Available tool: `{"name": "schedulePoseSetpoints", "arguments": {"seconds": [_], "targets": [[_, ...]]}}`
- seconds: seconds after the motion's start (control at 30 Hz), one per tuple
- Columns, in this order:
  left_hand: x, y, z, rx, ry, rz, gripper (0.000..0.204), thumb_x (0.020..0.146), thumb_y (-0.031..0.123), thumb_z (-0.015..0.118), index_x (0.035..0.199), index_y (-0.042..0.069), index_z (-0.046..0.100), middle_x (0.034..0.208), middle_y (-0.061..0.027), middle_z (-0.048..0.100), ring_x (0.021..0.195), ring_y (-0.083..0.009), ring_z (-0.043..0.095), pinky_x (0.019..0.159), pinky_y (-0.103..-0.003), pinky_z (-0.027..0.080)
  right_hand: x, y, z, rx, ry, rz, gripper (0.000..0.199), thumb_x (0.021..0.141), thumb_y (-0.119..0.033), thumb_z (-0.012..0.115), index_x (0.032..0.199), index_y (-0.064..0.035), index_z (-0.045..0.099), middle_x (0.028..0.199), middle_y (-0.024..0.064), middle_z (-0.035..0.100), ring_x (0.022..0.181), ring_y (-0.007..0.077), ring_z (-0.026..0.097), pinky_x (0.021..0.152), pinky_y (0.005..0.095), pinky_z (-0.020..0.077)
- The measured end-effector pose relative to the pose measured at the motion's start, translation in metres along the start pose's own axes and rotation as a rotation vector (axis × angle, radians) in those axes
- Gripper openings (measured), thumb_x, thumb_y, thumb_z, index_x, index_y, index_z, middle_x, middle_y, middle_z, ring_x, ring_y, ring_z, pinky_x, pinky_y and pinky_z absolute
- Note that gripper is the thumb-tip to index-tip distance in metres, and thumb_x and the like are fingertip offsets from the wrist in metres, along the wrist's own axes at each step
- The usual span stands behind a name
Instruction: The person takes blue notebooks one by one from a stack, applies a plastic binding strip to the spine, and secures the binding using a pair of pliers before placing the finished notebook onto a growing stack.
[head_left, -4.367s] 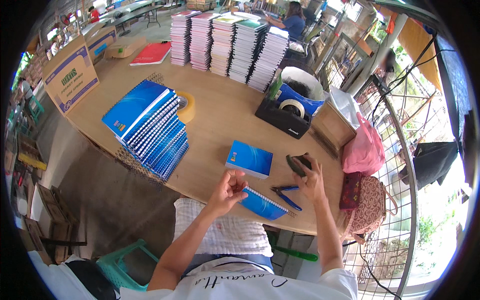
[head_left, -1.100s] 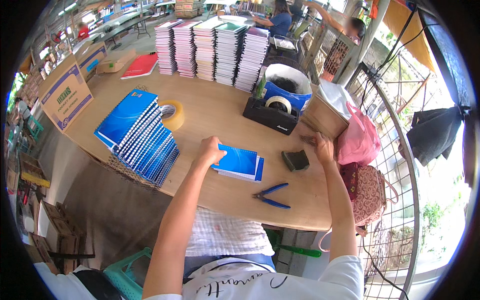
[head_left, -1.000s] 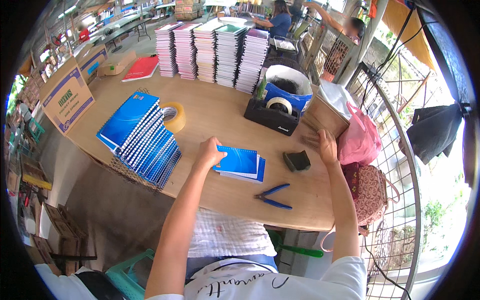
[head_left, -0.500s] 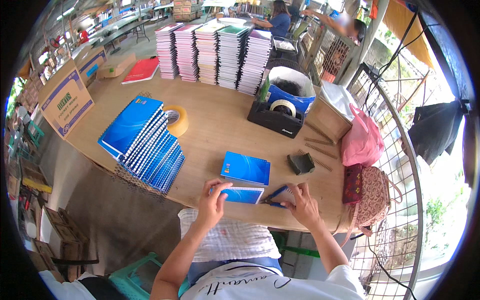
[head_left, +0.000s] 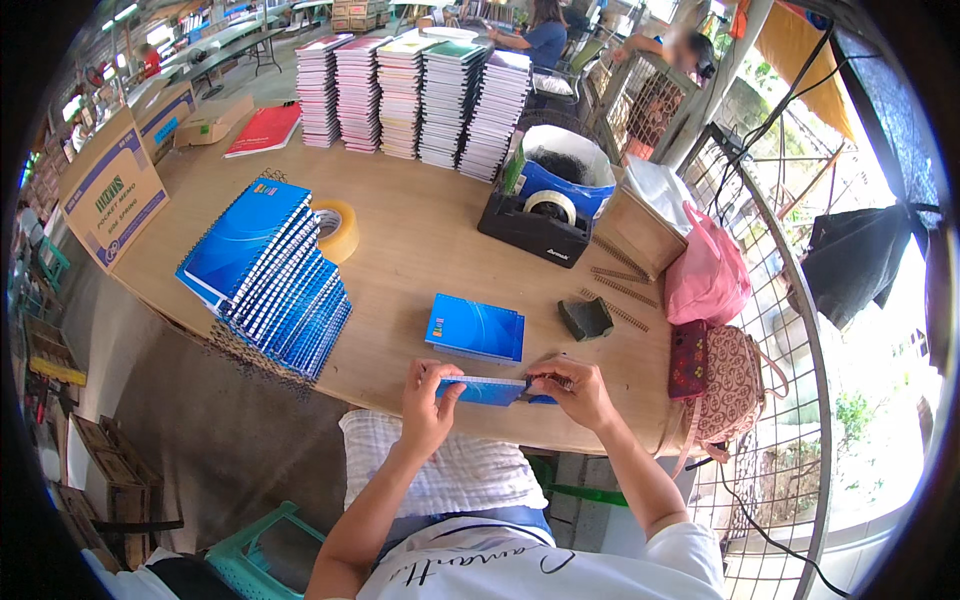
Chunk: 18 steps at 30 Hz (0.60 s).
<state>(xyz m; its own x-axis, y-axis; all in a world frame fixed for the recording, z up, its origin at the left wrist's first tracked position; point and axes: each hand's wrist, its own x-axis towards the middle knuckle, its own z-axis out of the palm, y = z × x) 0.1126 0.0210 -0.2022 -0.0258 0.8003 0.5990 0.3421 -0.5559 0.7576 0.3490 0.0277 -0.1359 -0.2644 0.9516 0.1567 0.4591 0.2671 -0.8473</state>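
Note:
My left hand (head_left: 430, 405) pinches the left end of a small blue spiral notebook (head_left: 480, 390), tilted up near the table's front edge. At its right end my right hand (head_left: 572, 390) is closed around a pair of pliers with blue handles (head_left: 543, 399); the fingers hide most of the tool, and its jaws are at the notebook's corner. Just beyond lies another blue notebook (head_left: 475, 325), flat. To the left a tall, leaning stack of blue spiral notebooks (head_left: 285, 270) stands next to a roll of yellowish tape (head_left: 342, 232).
A dark block (head_left: 587, 320) and several loose wire spirals (head_left: 625, 310) lie to the right. Behind them stand a black tape dispenser (head_left: 525, 230) and a pink plastic bag (head_left: 708, 270). Notebook stacks (head_left: 400, 100) line the back; a cardboard box (head_left: 115, 200) is at far left.
My right hand has moved left to the notebook's end and its fingers have closed; the spread pliers handles are now mostly covered. The view has shifted slightly.

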Motion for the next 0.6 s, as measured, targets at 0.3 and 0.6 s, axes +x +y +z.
{"name": "schedulePoseSetpoints", "arguments": {"seconds": [0.3, 0.6], "targets": [[-0.001, 0.001, -0.003, 0.023, -0.007, -0.011, 0.014, 0.087, 0.008, 0.067, 0.096, 0.005, 0.057, 0.093, -0.0107, 0.056, 0.091, -0.0277, 0.054, 0.078, -0.038, 0.044, 0.001, -0.003, 0.000, -0.144, -0.146, -0.195, 0.018, 0.083, -0.006, 0.070, 0.100, -0.0027, 0.066, 0.089, 0.0122, 0.068, 0.078, 0.0278, 0.066, 0.069, 0.0360, 0.0549], [-0.003, 0.003, -0.006, -0.003, -0.034, -0.005, 0.014, 0.088, 0.010, 0.067, 0.096, 0.004, 0.057, 0.093, -0.0112, 0.055, 0.091, -0.0280, 0.053, 0.077, -0.039, 0.043, -0.006, -0.015, 0.007, -0.356, -0.167, -0.143, 0.022, 0.084, -0.013, 0.068, 0.103, -0.0044, 0.060, 0.102, 0.0105, 0.062, 0.088, 0.0317, 0.064, 0.066, 0.0400, 0.0533]]}}
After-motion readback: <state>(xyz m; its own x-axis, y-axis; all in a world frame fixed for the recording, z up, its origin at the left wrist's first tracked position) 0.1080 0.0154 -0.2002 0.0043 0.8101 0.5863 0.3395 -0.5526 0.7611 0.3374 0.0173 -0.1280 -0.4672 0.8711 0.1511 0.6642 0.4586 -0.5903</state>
